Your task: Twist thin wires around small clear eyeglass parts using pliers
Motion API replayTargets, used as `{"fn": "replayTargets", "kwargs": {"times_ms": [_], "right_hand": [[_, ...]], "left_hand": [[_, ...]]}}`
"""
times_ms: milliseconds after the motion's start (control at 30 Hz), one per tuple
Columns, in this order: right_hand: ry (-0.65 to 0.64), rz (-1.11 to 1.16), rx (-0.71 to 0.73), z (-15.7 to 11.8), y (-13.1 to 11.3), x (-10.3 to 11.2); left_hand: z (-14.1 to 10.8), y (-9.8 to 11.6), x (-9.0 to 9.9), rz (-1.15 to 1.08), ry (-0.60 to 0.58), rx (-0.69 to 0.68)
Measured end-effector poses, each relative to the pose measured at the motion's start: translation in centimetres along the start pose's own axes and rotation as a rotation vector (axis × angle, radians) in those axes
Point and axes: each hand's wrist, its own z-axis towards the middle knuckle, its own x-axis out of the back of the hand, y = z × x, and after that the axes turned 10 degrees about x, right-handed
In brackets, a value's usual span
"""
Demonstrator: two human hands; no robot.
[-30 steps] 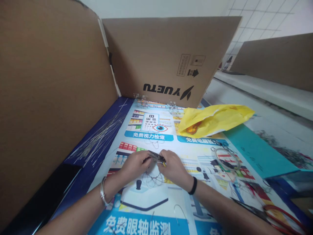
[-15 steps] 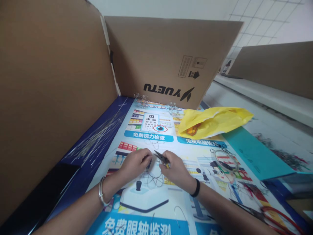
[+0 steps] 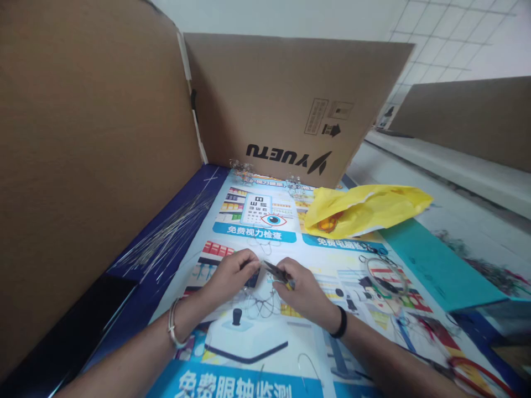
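My left hand [image 3: 238,273] is closed in a pinch on a thin wire, most of it hidden by the fingers. My right hand [image 3: 305,293] grips a pair of pliers [image 3: 277,272] with dark jaws and a bit of yellow on the handle. The jaws point left, close to my left fingertips; whether they touch the wire I cannot tell. Just below and between both hands, thin wire bent into loops [image 3: 262,304] shows over the printed sheet [image 3: 244,345]. Whether these loops join the pinched wire is unclear.
Straight wires [image 3: 166,235] lie at left beside a black panel [image 3: 103,309]. A yellow bag [image 3: 373,207], a wire coil [image 3: 385,276] and a teal folder [image 3: 440,265] are on the right. Red-handled scissors [image 3: 477,370] lie front right. Cardboard [image 3: 290,83] stands behind, with wire pieces [image 3: 243,171] before it.
The pliers' jaws have shifted slightly right and down in the view, as has most of the scene. Both hands keep their grips. My right forearm now covers more of the scissors.
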Motion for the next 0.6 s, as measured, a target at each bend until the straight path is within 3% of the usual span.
{"fn": "replayTargets", "kwargs": {"times_ms": [300, 600], "right_hand": [[0.015, 0.003, 0.043, -0.3, 0.3, 0.0], [-0.041, -0.202, 0.066, -0.6, 0.5, 1.0]], "left_hand": [[0.1, -0.5, 0.3, -0.144, -0.064, 0.063], [0.0, 0.1, 0.1, -0.038, 0.014, -0.008]]}}
